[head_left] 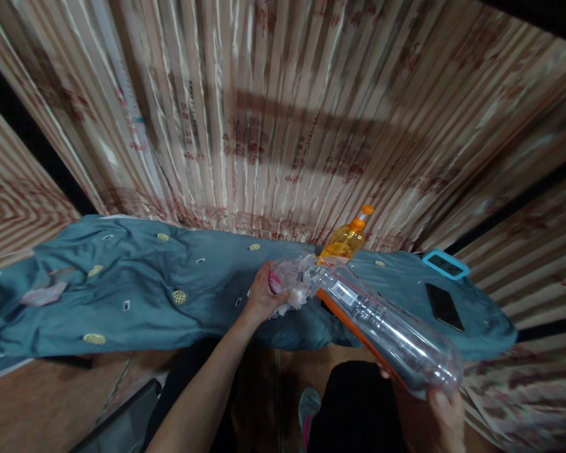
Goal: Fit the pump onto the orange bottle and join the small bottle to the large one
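A large clear plastic bottle (387, 321), with an orange strip along its lower side, tilts across the front of the bench. My right hand (443, 409) grips its wide end at the lower right. From the left, my left hand (261, 299) is closed around a clear crinkled plastic piece (295, 274) with a pink edge; I cannot tell its exact kind. White crumpled material (296, 299) bunches beneath it, near my thumb. The bottle's narrow end meets or overlaps this plastic, and the contact itself is hard to make out.
An orange pump bottle (344, 239) stands at the back, behind the clear bottle. To the right lie a dark phone (444, 306) and a blue-framed device (446, 264). A teal patterned cloth (146, 283) covers the bench, with a pale crumpled piece (44, 294) at left. Striped curtains hang behind.
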Demonstrator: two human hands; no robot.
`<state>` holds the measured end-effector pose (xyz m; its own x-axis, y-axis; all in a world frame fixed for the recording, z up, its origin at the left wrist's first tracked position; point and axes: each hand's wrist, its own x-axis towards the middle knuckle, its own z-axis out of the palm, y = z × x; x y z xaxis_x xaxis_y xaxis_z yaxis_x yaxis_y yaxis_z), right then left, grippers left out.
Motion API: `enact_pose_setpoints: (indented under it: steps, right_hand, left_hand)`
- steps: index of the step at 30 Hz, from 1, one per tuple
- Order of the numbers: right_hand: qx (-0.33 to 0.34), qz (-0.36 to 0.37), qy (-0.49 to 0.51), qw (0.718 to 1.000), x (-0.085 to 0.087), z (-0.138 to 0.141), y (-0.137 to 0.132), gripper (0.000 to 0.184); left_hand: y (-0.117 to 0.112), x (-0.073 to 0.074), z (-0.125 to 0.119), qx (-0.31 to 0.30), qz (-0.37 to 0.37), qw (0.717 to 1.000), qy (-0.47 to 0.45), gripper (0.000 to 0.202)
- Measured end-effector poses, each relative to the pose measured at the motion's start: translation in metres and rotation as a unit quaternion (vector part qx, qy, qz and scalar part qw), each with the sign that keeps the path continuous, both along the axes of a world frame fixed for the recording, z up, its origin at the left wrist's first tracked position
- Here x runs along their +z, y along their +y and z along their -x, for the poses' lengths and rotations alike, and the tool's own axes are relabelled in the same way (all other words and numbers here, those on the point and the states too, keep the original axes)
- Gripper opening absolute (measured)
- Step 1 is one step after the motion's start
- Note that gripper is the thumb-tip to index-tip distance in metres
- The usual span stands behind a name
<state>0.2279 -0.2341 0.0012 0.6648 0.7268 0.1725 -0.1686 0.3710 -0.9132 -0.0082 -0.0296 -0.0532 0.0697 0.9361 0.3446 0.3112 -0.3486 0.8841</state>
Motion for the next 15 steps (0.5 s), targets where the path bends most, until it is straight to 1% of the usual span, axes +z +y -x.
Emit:
enact_pose_setpoints:
  steps: [4,12,15]
  right_hand:
    - [-0.006,0.005,0.008,1.0,0.002,0.003,0.001,0.067]
    - [-0.011,0.01,-0.007,1.0,0.017,0.02,-0.001,0.062]
    - [-0.004,0.016,-0.024,1.0,0.018,0.021,-0.002,0.064]
  left_hand:
    - [0.0,-0.002,0.0,-0.007,0.005,1.0,-0.006,0.08]
    - [0.001,-0.001,0.0,-0.011,0.006,1.0,0.0,0.08]
    - [0.001,-0.002,-0.001,-0.01,0.002,1.0,-0.007,0.081]
